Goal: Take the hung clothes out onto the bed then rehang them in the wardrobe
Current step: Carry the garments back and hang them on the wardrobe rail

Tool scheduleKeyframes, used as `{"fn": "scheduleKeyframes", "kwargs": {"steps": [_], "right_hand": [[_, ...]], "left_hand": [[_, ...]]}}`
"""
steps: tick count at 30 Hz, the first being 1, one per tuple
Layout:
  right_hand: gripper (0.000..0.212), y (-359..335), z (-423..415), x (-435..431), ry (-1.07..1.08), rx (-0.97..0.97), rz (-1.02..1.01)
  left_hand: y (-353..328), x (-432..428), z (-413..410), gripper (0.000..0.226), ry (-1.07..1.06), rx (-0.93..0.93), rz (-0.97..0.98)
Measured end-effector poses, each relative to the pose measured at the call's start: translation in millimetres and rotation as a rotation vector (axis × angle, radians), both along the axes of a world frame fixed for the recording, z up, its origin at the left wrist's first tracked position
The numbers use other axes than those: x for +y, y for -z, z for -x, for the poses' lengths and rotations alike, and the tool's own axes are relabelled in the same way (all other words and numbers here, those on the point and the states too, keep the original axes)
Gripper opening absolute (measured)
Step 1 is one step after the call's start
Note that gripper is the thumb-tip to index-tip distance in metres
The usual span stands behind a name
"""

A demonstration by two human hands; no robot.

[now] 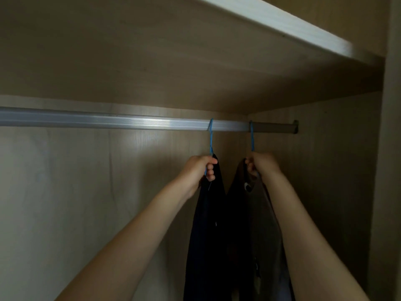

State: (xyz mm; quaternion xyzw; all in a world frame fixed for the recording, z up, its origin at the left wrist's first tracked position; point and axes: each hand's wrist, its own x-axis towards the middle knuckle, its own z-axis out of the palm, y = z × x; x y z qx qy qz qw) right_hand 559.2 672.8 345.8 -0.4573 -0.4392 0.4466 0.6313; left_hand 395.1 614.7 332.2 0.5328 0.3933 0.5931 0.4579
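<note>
Two garments hang on blue hangers from the metal wardrobe rail (121,121). The left blue hanger (211,135) carries a dark navy garment (208,235); my left hand (198,170) is closed around the hanger just under its hook. The right blue hanger (251,135) carries a brown-grey garment (258,213); my right hand (262,165) grips it at the neck. Both hooks sit over the rail near its right end. The hangers' shoulders are hidden under the cloth.
The wardrobe's right side wall (325,170) stands close beside the right garment. A shelf (282,22) runs overhead. The rail stretches bare to the left in front of the pale back panel (86,181).
</note>
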Motion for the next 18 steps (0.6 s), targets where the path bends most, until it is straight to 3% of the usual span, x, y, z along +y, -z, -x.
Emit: {"fn": "scheduleKeyframes", "kwargs": {"steps": [1, 3, 5, 7, 9, 11, 14, 18], "right_hand": [[0.022, -3, 3, -13, 0.054, -0.096, -0.007], [0.017, -5, 8, -44, 0.217, -0.465, -0.053], [0.024, 4, 17, -79, 0.386, -0.701, -0.260], [0.024, 22, 28, -119, 0.506, -0.729, -0.551], [0.022, 47, 38, -156, 0.532, -0.735, -0.764], [0.022, 80, 43, -192, 0.484, -0.741, -0.849], [0.021, 144, 45, -248, 0.322, -0.712, -0.813], [0.019, 260, 37, -314, 0.154, -0.687, -0.530]], "left_hand": [[1, -3, 2, 0.024, -0.050, 0.096, -0.054], [7, -8, 10, 0.016, -0.192, 0.317, -0.202], [18, -26, 21, 0.016, -0.314, 0.454, -0.344], [35, -56, 30, 0.036, -0.387, 0.533, -0.467], [57, -96, 37, 0.033, -0.424, 0.554, -0.621], [84, -134, 43, 0.026, -0.417, 0.530, -0.737], [138, -178, 52, 0.024, -0.275, 0.363, -0.686], [243, -217, 54, 0.013, -0.176, 0.165, -0.372]]}}
